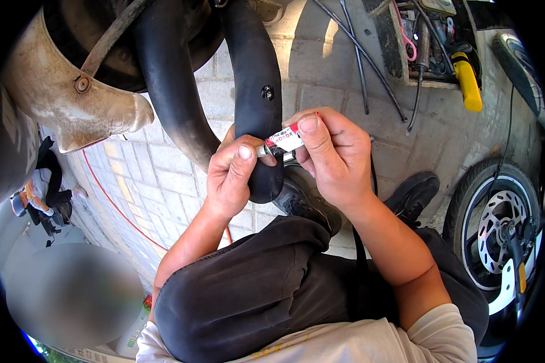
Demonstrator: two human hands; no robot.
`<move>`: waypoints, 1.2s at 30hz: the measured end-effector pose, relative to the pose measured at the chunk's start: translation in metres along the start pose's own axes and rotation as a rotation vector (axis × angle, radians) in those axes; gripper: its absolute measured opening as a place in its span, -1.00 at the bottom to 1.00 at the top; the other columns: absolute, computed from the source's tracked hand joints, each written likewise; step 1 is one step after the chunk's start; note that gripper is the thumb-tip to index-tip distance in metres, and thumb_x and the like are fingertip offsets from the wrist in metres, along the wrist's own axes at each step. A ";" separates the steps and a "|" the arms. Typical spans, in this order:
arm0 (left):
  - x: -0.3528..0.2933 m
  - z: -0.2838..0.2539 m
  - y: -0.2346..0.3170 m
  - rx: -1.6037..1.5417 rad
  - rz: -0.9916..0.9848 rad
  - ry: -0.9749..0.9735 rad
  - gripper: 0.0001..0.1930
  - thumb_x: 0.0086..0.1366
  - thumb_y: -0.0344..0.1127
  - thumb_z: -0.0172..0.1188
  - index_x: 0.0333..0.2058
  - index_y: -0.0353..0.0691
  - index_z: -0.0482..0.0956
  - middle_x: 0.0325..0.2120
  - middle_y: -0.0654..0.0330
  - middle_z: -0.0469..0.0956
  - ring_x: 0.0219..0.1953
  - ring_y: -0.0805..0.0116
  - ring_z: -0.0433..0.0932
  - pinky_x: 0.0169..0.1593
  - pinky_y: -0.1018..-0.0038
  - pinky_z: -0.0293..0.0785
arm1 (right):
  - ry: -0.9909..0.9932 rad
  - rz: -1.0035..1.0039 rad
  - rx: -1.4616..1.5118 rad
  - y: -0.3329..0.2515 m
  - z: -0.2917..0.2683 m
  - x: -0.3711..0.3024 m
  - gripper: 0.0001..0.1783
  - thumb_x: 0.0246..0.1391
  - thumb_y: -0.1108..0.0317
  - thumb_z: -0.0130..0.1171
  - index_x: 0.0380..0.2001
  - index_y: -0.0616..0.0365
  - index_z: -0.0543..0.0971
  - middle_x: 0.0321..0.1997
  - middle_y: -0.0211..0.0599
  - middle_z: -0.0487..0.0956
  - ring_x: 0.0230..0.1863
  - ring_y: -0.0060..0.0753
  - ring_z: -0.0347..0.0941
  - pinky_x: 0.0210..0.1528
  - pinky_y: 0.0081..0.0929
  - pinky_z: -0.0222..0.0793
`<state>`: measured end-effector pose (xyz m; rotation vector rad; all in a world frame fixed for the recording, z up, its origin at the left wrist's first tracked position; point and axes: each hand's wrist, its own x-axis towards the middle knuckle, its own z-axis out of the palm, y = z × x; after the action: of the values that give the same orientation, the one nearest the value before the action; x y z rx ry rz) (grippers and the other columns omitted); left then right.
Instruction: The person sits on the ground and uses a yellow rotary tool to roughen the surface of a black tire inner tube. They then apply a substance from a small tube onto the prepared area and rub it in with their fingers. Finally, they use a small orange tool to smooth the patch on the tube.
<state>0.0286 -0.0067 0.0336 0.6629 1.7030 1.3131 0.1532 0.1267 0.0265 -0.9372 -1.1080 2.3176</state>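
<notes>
Rubber inner tube (257,91), black, smooth | both hands pinch small white-red tube (284,140): left hand (233,175), right hand (333,154)

Both hands, left hand (231,175) and right hand (330,154), pinch a small white-and-red tube (283,141) against a black rubber inner tube (257,91) above brick paving (157,181)

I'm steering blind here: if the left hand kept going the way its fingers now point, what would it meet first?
The left hand points up and right, its fingers already at the cap end of the small tube. Straight on, it would likely meet the right hand holding that tube; the black inner tube sits just behind, though depth is unclear.
</notes>
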 end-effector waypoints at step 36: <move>0.005 0.016 0.004 0.332 0.042 0.056 -0.73 0.04 -0.37 0.51 -0.27 -0.24 0.66 -0.26 0.20 0.44 -0.21 0.33 0.47 -0.12 0.41 0.39 | 0.162 0.090 0.095 0.008 -0.034 0.018 -0.57 0.37 0.08 0.08 -0.43 0.24 0.55 -0.65 -0.58 0.33 -0.60 -0.78 0.17 -0.59 -0.64 0.07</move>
<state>0.0395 0.0068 0.0344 0.8612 1.9850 1.0938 0.1646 0.1506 -0.0026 -1.1370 -0.9003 2.2951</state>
